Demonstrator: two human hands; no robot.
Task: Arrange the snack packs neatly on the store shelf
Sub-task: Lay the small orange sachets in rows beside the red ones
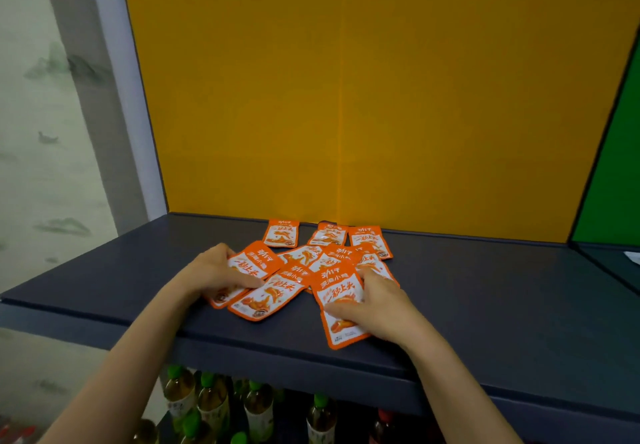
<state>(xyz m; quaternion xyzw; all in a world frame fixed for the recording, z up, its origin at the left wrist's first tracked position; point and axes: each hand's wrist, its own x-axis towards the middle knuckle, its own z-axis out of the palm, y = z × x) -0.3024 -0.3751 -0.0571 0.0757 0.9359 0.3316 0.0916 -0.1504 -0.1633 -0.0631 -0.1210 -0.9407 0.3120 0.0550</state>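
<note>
Left hand (221, 270) grips the leftmost orange-and-white foil snack pack (254, 260), thumb across its face; right hand (379, 301) clasps the nearest pack (341, 326) at the pile's front edge, thumb on top. Remaining snack packs (311, 253) lie loose and overlapping, askew, mid-way along the dark grey-blue shelf (485, 305), the farthest close to the yellow-orange back panel (381, 97). Green-capped drink bottles (256, 405) stand upright on the level below.
</note>
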